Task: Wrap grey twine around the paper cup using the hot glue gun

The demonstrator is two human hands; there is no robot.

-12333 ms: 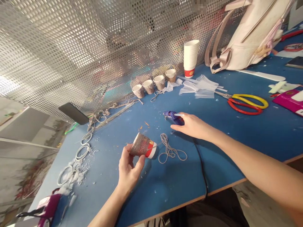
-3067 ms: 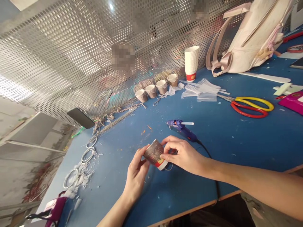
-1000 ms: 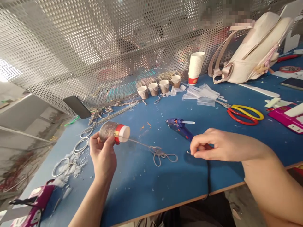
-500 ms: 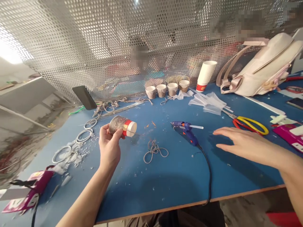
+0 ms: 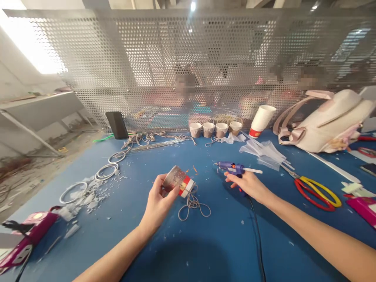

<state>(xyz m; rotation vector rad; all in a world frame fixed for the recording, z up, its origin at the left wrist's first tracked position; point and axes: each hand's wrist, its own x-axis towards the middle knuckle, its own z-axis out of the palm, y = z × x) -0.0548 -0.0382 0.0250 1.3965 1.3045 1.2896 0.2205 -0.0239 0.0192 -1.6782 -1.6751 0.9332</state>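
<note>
My left hand (image 5: pixel 161 197) is closed around a paper cup (image 5: pixel 178 181) tilted on its side. Grey cord wraps much of the cup, leaving a red and white band bare at its right end. Just below that end lies a loose bundle of grey cord (image 5: pixel 194 204). To the right, my right hand (image 5: pixel 249 185) has its fingers curled round the handle of a blue hot glue gun (image 5: pixel 229 167). The gun's nozzle points left, and a white glue stick (image 5: pixel 253 170) sticks out of its back. My hand covers most of the handle.
Several small cord-wrapped cups (image 5: pixel 208 129) line the perforated metal screen (image 5: pixel 147 58), near stacked paper cups (image 5: pixel 262 121). Red-and-yellow-handled pliers (image 5: pixel 319 192), glue sticks (image 5: pixel 266 152) and a backpack (image 5: pixel 329 121) lie right. White rings (image 5: pixel 107 171), scraps and a power strip (image 5: pixel 29 237) are left.
My left hand has brought the cup rightward, close to the loose cord. My right hand has moved left from beside the pliers and taken hold of the glue gun. The view has tilted up.
</note>
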